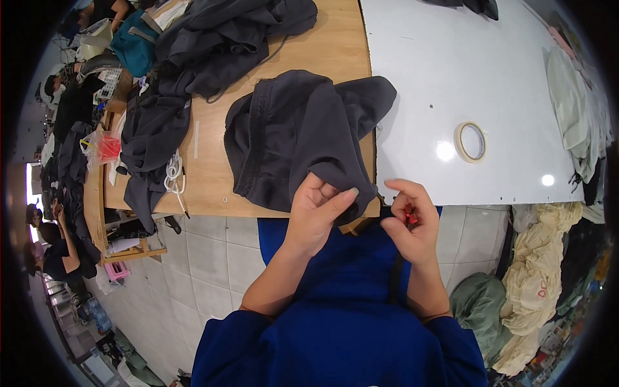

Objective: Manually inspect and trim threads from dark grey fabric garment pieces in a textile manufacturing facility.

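Note:
A dark grey garment (pixel 296 129) with a gathered elastic band along its left side lies at the front edge of the wooden table. My left hand (pixel 316 213) is closed on its near right corner, thumb on top of the cloth and fingers curled under the fold. Just right of it, my right hand (pixel 412 222) is raised off the cloth, its fingers curled around a small red tool (pixel 410 214). Most of that tool is hidden in the palm, so its exact kind does not show. The right index finger and thumb point toward the garment, apart from it.
More dark grey garments (pixel 213 45) are heaped at the far left, beside a coiled white cord (pixel 174 173). A tape roll (pixel 471 142) lies on the white tabletop (pixel 412 84) to the right. Cream cloth bundles (pixel 532 277) stand on the right. Other people (pixel 61 248) sit far left.

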Demonstrator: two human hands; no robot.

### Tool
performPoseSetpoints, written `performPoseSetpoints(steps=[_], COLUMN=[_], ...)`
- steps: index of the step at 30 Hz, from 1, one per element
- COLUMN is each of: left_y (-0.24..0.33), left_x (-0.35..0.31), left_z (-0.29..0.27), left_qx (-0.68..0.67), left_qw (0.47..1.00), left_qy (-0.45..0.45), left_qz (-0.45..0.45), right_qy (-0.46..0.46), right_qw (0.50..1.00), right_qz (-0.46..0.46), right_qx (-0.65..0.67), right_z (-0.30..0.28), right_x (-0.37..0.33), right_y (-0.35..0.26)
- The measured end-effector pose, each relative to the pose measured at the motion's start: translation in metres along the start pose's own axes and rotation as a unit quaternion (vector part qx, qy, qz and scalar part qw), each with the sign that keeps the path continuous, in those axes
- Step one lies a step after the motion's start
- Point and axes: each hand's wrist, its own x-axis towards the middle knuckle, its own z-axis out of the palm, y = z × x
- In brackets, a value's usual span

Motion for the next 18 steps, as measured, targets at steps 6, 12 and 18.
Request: performPoseSetpoints(steps=[6,12,18], left_y=[-0.005,-0.001,-0.003], left_x=[-0.004,-0.003,-0.001], left_z=[-0.001,-0.001,0.000], left_qx=[0.043,0.008,-0.022], left_qw=[0.998,1.000,1.000], left_qy=[-0.044,0.001,-0.008], left_qz=[0.023,0.006,-0.015], right_qy=[0.030,-0.052,0.013], right_qw=[0.965,0.981,0.998], right_qz=[-0.167,-0.166,-0.028], right_qx=[-0.199,-0.091,-0.055], right_z=[0.009,-0.020,-0.009], right_x=[0.007,-0.002,-0.008], right_y=[0.011,0.006,0.005])
